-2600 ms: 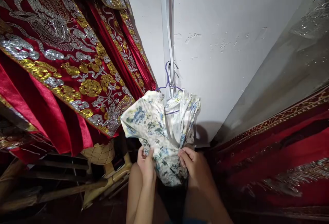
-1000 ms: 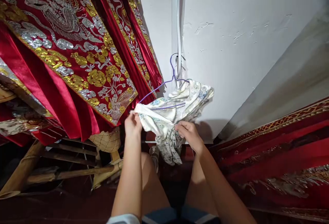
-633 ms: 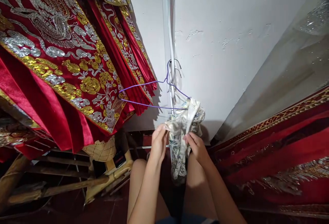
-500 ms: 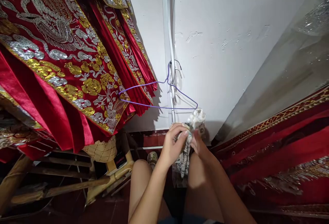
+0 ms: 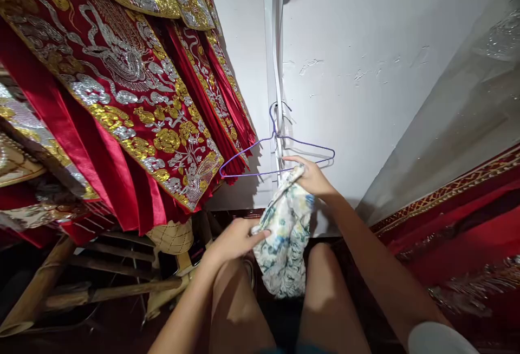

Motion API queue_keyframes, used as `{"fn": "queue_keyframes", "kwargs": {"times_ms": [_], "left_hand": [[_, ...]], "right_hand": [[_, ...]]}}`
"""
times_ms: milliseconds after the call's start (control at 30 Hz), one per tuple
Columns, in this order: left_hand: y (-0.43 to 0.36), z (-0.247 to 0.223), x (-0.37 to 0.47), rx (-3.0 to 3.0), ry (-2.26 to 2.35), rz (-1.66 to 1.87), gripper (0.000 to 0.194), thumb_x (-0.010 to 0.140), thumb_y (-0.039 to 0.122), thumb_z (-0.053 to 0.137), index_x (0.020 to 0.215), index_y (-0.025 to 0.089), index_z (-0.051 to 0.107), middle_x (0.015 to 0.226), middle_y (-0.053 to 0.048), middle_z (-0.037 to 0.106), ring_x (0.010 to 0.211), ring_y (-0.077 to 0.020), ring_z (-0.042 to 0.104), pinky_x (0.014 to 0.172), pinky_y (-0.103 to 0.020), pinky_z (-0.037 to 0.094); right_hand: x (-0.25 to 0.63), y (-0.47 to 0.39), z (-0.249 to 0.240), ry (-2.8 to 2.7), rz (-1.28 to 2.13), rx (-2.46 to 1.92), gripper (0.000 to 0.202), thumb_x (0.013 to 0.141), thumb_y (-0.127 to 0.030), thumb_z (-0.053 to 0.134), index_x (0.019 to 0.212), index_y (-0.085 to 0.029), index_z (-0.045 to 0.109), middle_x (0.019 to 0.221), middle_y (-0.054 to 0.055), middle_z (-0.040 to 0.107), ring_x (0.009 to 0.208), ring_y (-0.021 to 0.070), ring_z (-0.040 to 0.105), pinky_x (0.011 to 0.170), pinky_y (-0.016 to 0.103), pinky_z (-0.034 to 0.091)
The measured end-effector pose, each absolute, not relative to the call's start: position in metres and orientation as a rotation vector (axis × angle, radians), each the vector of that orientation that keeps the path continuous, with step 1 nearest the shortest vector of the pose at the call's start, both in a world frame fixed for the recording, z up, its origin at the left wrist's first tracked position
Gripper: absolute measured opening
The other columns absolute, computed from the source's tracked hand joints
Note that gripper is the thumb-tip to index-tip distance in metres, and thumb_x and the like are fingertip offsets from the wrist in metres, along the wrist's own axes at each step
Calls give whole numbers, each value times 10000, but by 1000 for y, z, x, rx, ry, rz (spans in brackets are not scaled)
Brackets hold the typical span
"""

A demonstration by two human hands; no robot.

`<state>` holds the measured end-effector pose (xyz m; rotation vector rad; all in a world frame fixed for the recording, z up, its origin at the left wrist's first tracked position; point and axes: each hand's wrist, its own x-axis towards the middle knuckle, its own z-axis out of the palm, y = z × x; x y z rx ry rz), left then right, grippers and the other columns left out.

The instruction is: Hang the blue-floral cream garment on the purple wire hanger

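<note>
Floral garment and hanger, seen past the wearer's arms. The purple hanger (image 5: 274, 135) hooks at a pale upright strip (image 5: 278, 51), its wire bare at both ends. The floral garment (image 5: 284, 235) hangs directly below the hanger's middle, gathered and creased, its top edge overlapping the lower bar in view; contact there cannot be judged. Right hand (image 5: 311, 176): just below the hanger's right half, thumb and curled fingers pinching the garment's top edge, index finger extended. Left hand (image 5: 240, 237): below the hanger's left half, partly closed, thumb in front of the garment's side edge, remaining fingers mostly hidden behind. Compare 2.6 s earlier, when the garment was draped over the hanger's shoulders; half a second ago it was a tight bundle below the right end, and that end, then the lower, is now the higher. Left of the hanger: a red sequinned costume (image 5: 122, 94). Right: white wall (image 5: 377, 121).
</note>
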<state>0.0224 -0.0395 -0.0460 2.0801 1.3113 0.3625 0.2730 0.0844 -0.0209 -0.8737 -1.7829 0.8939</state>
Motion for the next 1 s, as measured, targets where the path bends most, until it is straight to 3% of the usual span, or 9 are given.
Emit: {"fn": "queue_keyframes", "kwargs": {"times_ms": [100, 200, 333, 433, 533, 600, 733, 833, 1000], "left_hand": [[-31, -27, -6, 2148, 1692, 85, 373, 927, 471, 498, 755, 181, 659, 740, -55, 666, 742, -243, 620, 716, -316, 440], [-23, -22, -28, 2138, 1917, 51, 220, 885, 296, 501, 810, 192, 679, 851, -116, 721, 901, -312, 662, 829, -403, 481], [-8, -28, -40, 2304, 1843, 689, 138, 857, 248, 506, 891, 180, 621, 1380, -194, 599, 1337, -334, 497, 1123, -494, 365], [9, -23, -33, 2254, 1661, 1080, 156, 893, 336, 507, 852, 191, 549, 1546, -193, 435, 1451, -335, 367, 1181, -525, 292], [25, -9, -19, 2138, 1403, 1240, 117, 904, 317, 525, 907, 202, 543, 1417, -156, 572, 1346, -301, 502, 1111, -493, 388], [32, 2, -11, 2084, 1287, 1323, 157, 905, 294, 548, 1028, 199, 565, 1202, -115, 684, 1157, -258, 624, 1008, -427, 468], [35, 17, -9, 2026, 1263, 1362, 314, 919, 357, 579, 1164, 177, 658, 1051, -80, 712, 935, -217, 653, 847, -330, 494], [34, 22, -12, 1887, 1157, 1253, 337, 877, 417, 661, 1086, 160, 725, 1031, -87, 733, 857, -206, 657, 731, -285, 484], [38, 27, -10, 1497, 1011, 1207, 381, 745, 405, 808, 1015, 147, 734, 817, -53, 738, 646, -148, 635, 589, -231, 449]], "right_hand": [[259, 100, -47, -1770, 866, -995, 403, 682, -118, 536, 1024, -196, 734, 999, 49, 747, 996, 241, 662, 902, 347, 478], [267, 98, -64, -1771, 864, -1052, 333, 659, -118, 524, 904, -177, 740, 856, 35, 743, 861, 230, 659, 789, 312, 478], [287, 77, -51, -1707, 975, -1044, 255, 648, -136, 561, 844, -171, 719, 761, 7, 697, 759, 201, 630, 647, 258, 440], [287, 62, -32, -1696, 1110, -969, 226, 640, -139, 582, 822, -156, 714, 726, 3, 663, 700, 177, 603, 601, 246, 418], [283, 54, -24, -1722, 1193, -952, 277, 634, -136, 598, 870, -143, 743, 744, 17, 680, 707, 182, 620, 610, 251, 447], [286, 53, -24, -1756, 1152, -952, 456, 618, -111, 592, 1043, -158, 750, 834, 27, 719, 747, 193, 647, 656, 267, 495], [318, 72, -25, -1621, 705, -1028, 846, 641, -88, 588, 1475, -208, 515, 1172, 72, 732, 971, 240, 692, 896, 352, 553], [347, 102, -20, -1604, 458, -1153, 853, 707, -134, 599, 1541, -148, 419, 1388, 124, 640, 1191, 285, 648, 1072, 413, 480], [368, 144, -16, -1750, 283, -1279, 657, 763, -207, 602, 1409, -90, 586, 1422, 149, 611, 1319, 321, 573, 1138, 427, 421]]}}
